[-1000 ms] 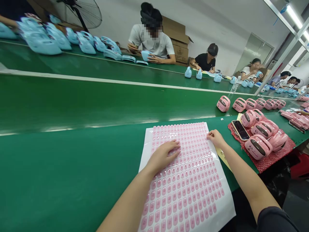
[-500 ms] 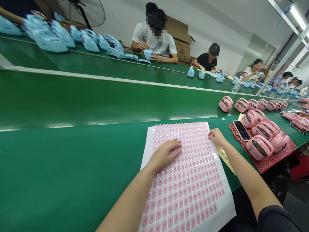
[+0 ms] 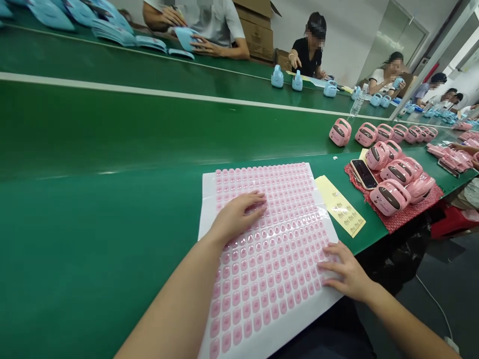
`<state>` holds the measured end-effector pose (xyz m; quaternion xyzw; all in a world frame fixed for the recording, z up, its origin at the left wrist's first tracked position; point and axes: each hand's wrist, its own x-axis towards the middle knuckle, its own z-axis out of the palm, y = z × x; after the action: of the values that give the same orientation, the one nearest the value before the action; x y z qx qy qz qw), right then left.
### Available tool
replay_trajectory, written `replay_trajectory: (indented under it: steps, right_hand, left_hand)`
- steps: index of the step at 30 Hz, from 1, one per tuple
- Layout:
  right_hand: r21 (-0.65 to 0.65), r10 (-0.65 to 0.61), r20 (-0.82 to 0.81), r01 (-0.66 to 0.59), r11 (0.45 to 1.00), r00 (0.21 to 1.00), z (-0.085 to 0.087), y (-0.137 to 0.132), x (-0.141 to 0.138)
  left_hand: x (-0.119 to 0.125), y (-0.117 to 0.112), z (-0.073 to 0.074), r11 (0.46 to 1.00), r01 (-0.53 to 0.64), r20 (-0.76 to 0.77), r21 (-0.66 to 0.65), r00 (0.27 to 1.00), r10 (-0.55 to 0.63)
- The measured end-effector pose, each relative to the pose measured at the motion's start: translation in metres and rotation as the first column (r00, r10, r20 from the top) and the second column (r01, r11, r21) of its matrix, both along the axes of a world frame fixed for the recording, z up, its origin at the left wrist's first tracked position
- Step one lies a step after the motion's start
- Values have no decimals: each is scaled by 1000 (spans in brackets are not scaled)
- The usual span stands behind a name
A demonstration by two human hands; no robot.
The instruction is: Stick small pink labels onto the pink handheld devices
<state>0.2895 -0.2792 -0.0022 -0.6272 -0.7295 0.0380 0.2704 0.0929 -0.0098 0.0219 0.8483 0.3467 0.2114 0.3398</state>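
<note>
A white sheet (image 3: 209, 182) covered with rows of small pink domed stickers lies on the green table (image 3: 93, 224) in front of me. My left hand (image 3: 237, 217) rests flat on the middle of the sheet, fingers stretched out. My right hand (image 3: 346, 271) lies on the sheet's near right edge, fingers spread over the stickers. Neither hand holds anything.
A yellow label strip (image 3: 340, 204) lies right of the sheet. Beyond it a red mat (image 3: 407, 214) carries several pink devices (image 3: 389, 197) and a phone (image 3: 362, 173). More pink devices (image 3: 340, 132) line the belt. Across the table people handle blue devices (image 3: 277, 77).
My right hand moved from the sheet's far right corner to its near right edge. The view dropped lower and the yellow strip came into sight. My left hand stayed on the sheet.
</note>
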Motion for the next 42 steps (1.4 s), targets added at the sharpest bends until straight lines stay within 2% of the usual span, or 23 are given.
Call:
replay_trajectory:
  steps: [3, 6, 9, 11, 14, 16, 19, 21, 22, 26, 29, 37, 42]
  right_hand:
    - [153, -53, 52, 44, 987, 997, -4, -8, -11]
    - [286, -52, 49, 36, 958, 997, -5, -6, -20]
    - [332, -40, -8, 41, 942, 999, -6, -6, -27]
    - [258, -56, -100, 80, 963, 993, -5, -9, -29]
    - [8, -92, -262, 98, 995, 961, 5, -9, -25]
    - [-160, -115, -363, 60, 985, 924, 18, -1, -17]
    - [-310, -197, -461, 50, 949, 865, 41, 32, 5]
    - [-373, -309, -435, 143, 917, 846, 54, 65, 22]
    - [-416, -393, -396, 219, 883, 830, 59, 83, 30]
    - [-450, -483, -337, 312, 837, 808, 61, 148, 51]
    - [-489, -500, -320, 312, 815, 805, 52, 175, 56]
    - [-457, -496, -283, 339, 822, 821, 35, 192, 60]
    - [-307, -477, -224, 403, 862, 850, 39, 187, 53]
  left_hand:
    - [0, 0, 1, 1000, -3, -8, -9, 1000, 3]
    - [-1, 1, 0, 1000, 4, -10, -11, 1000, -4]
    - [-2, 3, -1, 1000, 12, -4, 0, 1000, -12]
    - [-3, 3, -2, 1000, 14, 1, 8, 1000, -14]
    - [-3, 4, -3, 1000, 13, 10, 19, 1000, -14]
    - [-4, 4, -4, 999, 16, 17, 29, 1000, -16]
    - [-4, 4, -5, 999, 20, 23, 40, 1000, -21]
    - [-4, 3, -5, 999, 24, 20, 44, 999, -25]
    - [-4, 3, -5, 999, 26, 18, 46, 999, -27]
    - [-5, 3, -5, 998, 34, 21, 59, 999, -36]
    - [-6, 4, -7, 997, 32, 28, 69, 999, -34]
    - [-6, 5, -10, 996, 34, 34, 82, 999, -37]
    - [-5, 5, -9, 996, 38, 34, 80, 999, -41]
